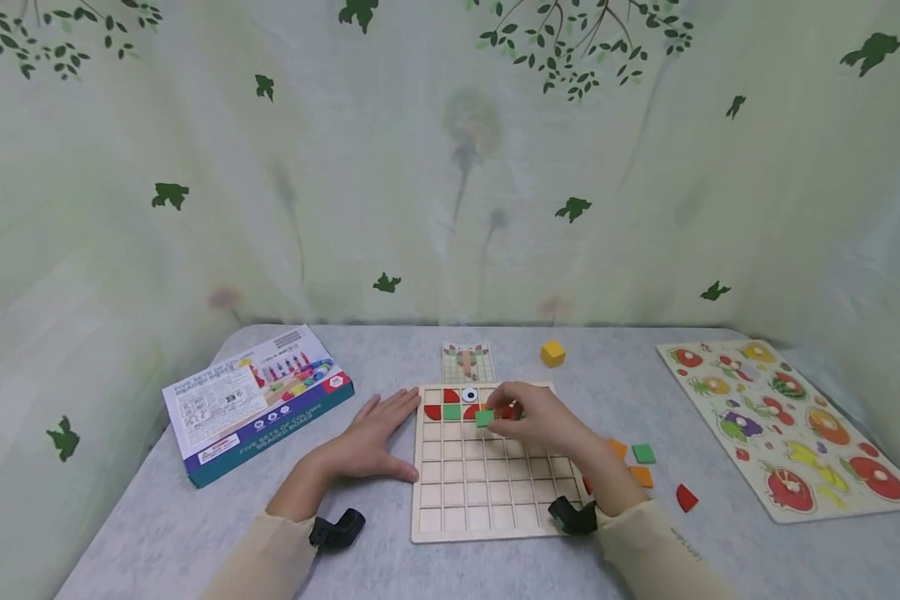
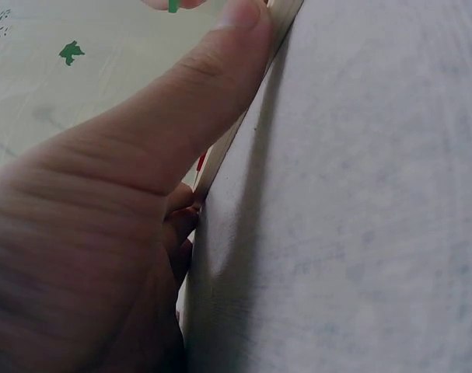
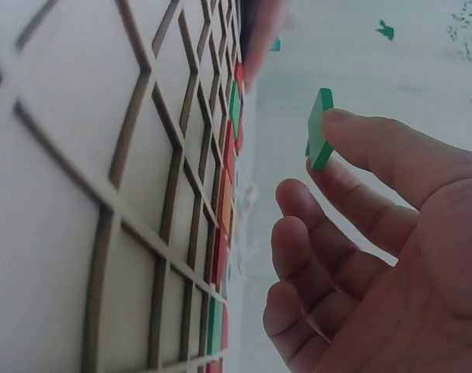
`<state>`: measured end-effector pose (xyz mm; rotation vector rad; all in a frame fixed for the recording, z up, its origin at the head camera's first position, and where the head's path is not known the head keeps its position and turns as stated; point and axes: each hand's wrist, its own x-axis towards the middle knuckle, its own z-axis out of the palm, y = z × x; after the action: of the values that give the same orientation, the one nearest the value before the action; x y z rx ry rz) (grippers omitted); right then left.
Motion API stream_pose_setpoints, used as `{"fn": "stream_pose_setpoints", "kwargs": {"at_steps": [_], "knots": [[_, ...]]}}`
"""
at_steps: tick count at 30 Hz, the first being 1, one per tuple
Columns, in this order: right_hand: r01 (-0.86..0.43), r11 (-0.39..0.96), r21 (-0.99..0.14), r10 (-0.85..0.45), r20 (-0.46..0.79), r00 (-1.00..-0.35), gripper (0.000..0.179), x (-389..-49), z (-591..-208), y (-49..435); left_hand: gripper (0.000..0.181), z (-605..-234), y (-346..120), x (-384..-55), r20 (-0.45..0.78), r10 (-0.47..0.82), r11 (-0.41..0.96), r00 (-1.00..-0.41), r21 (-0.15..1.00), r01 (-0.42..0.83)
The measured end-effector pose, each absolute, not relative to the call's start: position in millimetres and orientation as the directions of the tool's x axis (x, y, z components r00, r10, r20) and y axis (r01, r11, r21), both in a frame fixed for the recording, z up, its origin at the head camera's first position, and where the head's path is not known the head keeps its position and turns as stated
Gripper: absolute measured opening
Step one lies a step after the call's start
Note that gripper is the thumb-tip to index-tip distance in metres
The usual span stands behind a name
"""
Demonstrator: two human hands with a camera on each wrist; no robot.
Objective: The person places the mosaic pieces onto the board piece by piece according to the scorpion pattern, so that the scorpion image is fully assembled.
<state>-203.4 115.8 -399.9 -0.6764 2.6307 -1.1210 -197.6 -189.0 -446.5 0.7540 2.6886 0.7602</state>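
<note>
A wooden grid board [image 1: 465, 492] lies on the table, with red quarter-round pieces [image 1: 432, 412], a green square tile [image 1: 452, 412] and an eye tile [image 1: 470, 394] in its far rows. My right hand [image 1: 536, 417] pinches another green square tile [image 3: 321, 130] between thumb and index finger, raised off the grid; the other fingers curl loosely in the right wrist view. Flat on the table, my left hand [image 1: 371, 442] rests along the board's left side, its thumb [image 2: 220, 78] against the edge. My right hand hides part of the far rows.
Behind the board lies a pattern card [image 1: 467, 364], with a yellow cube [image 1: 552, 353] to its right. Loose orange [image 1: 641, 477], green [image 1: 643, 454] and red pieces [image 1: 686, 497] lie right of the board. A box [image 1: 262, 400] stands left, a fruit-picture board [image 1: 787, 425] far right.
</note>
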Motion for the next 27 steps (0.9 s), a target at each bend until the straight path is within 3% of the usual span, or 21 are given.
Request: {"fn": "stream_pose_setpoints", "kwargs": {"at_steps": [13, 27], "knots": [[-0.235, 0.699, -0.676, -0.405, -0.103, -0.909, 0.019, -199.2, -418.6, 95.7, 0.118, -445.0, -188.4, -196.3, -0.101, 0.542, 0.733, -0.835, 0.543, 0.41], [-0.236, 0.774, -0.588, -0.326, -0.05, -0.944, 0.022, -200.9, -435.7, 88.6, 0.118, -446.6, -189.8, -197.8, -0.113, 0.54, 0.743, -0.834, 0.529, 0.41]]}}
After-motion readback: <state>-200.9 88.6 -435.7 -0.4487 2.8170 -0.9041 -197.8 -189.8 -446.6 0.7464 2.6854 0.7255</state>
